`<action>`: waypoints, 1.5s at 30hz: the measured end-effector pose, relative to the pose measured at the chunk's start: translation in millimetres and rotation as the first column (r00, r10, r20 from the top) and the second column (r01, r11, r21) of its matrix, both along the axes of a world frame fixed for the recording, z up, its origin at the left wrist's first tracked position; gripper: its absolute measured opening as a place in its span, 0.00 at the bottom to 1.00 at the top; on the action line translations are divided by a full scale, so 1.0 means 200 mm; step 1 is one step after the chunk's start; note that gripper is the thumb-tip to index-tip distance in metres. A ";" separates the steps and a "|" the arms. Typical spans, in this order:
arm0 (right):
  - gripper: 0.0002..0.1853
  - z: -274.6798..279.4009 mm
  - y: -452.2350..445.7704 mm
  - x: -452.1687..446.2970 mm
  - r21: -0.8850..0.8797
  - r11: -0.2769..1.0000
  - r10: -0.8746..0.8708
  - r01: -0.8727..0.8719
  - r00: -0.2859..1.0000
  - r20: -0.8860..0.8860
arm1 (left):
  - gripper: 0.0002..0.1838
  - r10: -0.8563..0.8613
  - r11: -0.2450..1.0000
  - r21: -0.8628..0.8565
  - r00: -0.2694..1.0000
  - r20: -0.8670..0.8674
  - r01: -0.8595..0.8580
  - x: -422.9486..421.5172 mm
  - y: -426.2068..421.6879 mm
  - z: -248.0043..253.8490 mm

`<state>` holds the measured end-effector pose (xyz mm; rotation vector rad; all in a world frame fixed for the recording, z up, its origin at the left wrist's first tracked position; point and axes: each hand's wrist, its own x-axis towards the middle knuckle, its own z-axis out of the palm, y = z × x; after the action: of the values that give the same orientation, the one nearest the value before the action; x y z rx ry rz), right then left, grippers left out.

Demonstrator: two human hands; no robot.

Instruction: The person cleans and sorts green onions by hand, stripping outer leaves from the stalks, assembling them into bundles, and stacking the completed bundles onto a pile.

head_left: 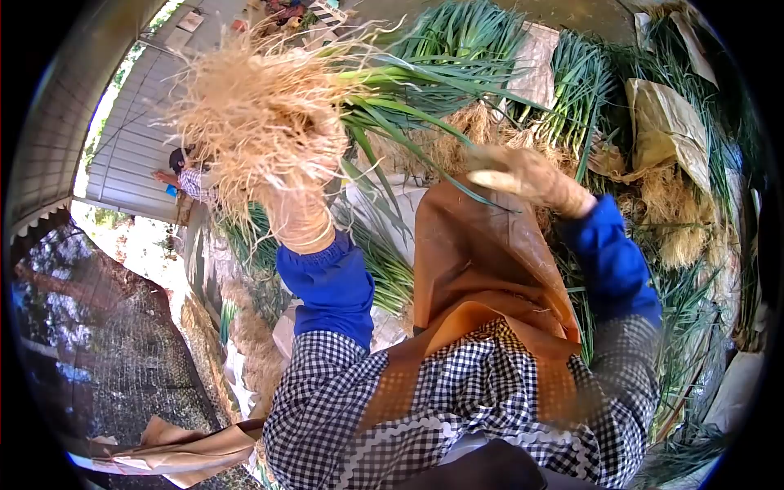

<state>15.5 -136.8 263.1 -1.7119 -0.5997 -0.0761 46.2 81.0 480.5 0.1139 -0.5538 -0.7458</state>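
My left hand (314, 180) is raised and closed round a bunch of green-leaved plants (384, 82), whose thick mass of pale, dry-looking roots (245, 114) hides most of its fingers. The roots spread to the upper left and the leaves trail to the right. My right hand (527, 178) is over the top of the brown apron (482, 245), near the ends of some leaves. Its fingers are stretched out toward the left, slightly blurred, with nothing seen held in them.
More bundles of green plants (572, 98) with roots lie ahead and to the right, among pale sacks (665, 131). Another person (196, 181) is at the left, by a metal wall (131, 147). Dark netting (122, 351) covers the lower left.
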 end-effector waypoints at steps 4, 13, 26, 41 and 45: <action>0.19 0.51 0.40 -0.03 0.186 0.890 0.311 -0.416 0.854 0.417 | 0.25 -0.013 1.000 0.005 1.000 -0.005 0.013 -0.01 -0.02 -0.03; 0.21 -0.20 -0.07 -0.11 -0.697 0.612 0.184 0.375 0.789 0.586 | 0.25 -0.021 1.000 0.002 1.000 -0.004 0.021 0.03 0.00 0.00; 0.14 0.12 0.36 0.72 0.459 0.765 -0.262 0.451 0.870 -0.418 | 0.24 -0.019 0.999 -0.036 0.997 -0.076 0.016 -0.09 0.26 0.25; 0.15 0.06 0.28 0.06 0.000 0.893 -0.411 0.449 0.819 -0.401 | 0.20 0.802 0.451 0.347 0.544 0.245 -0.822 0.27 0.83 0.12; 0.15 -0.01 0.04 -0.06 -0.092 0.840 -0.543 0.535 0.827 -0.144 | 0.21 0.839 -0.124 0.792 0.363 0.406 -0.598 0.37 0.98 -0.32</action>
<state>4.5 -129.0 260.3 -1.8707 0.0253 -0.3219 120.6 276.4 417.1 1.2809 0.3124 0.2518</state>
